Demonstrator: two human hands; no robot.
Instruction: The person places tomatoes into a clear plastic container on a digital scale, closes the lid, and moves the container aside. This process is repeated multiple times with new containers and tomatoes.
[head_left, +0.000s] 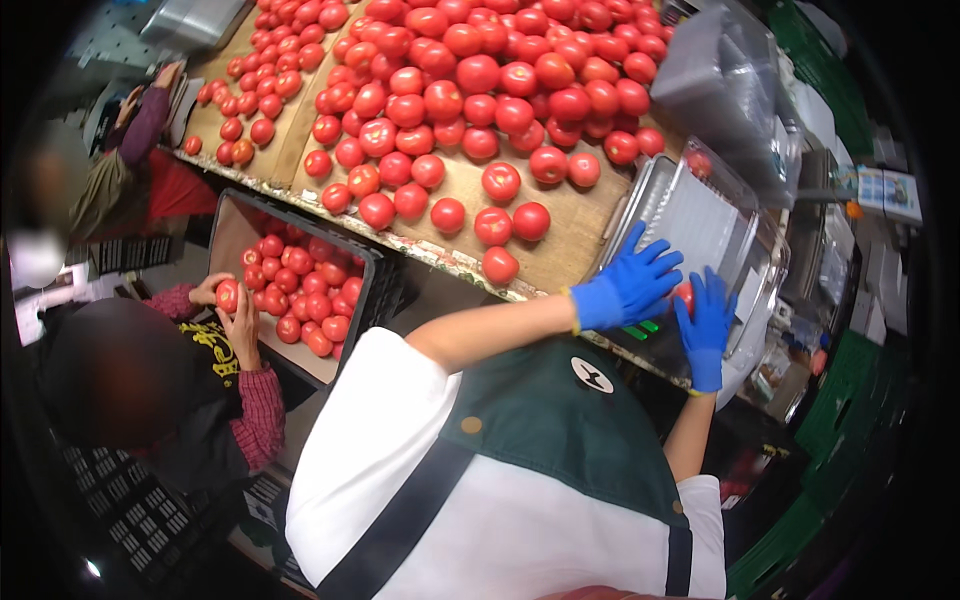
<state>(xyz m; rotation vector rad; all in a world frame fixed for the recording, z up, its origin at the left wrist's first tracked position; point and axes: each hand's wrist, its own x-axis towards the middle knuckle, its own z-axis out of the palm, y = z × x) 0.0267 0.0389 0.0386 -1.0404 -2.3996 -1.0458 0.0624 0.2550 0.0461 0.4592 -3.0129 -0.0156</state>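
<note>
My left hand (628, 288), in a blue glove, reaches over the near edge of a clear plastic tray (715, 215) with its fingers spread and nothing visible in them. Close beside it, my right hand (706, 330), also gloved in blue, has its thumb and fingers around a red tomato (684, 296), which is partly hidden. Another tomato (698, 163) sits in the tray's far corner. Green lit digits glow on a dark device (640, 330) just below my left hand.
A large pile of tomatoes (480, 75) covers the wooden table (570, 215). Stacked clear containers (715, 80) stand at the far right, green crates (850, 410) along the right side. At left, a co-worker's hands (240, 325) hold a tomato over a crate (300, 365) of tomatoes; another person stands beyond.
</note>
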